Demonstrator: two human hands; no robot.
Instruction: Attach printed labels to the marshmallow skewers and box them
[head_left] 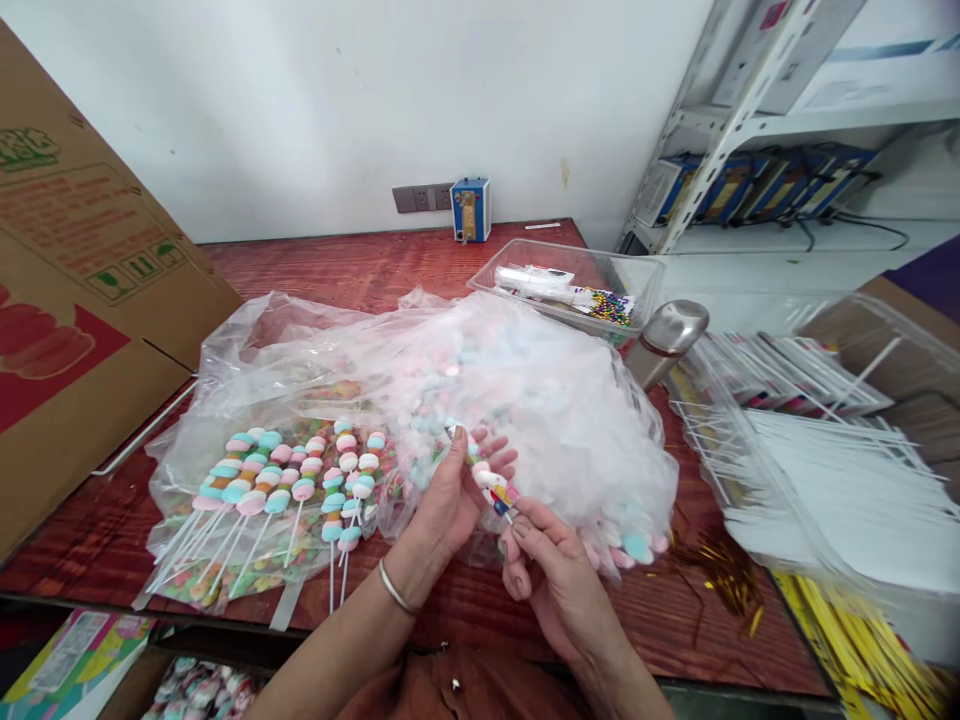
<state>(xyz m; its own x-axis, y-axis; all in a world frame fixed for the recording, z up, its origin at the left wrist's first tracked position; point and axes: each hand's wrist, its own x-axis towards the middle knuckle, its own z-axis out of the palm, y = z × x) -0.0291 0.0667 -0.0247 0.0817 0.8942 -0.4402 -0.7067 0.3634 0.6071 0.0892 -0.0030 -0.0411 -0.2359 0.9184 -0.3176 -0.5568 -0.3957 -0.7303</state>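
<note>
Marshmallow skewer (491, 482) is pinched between both hands, left hand (450, 500) and right hand (551, 575); threading seems underway; steady alignment is needed.

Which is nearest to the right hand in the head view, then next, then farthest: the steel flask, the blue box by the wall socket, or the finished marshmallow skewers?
From the right hand:
1. Marshmallow skewers, to its left.
2. Steel flask, up and right.
3. Blue box, at the wall.

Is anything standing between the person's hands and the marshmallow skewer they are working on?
Nothing visible: the left hand and the right hand both already grip the marshmallow skewer, held just above the big plastic bag of marshmallows.
</note>
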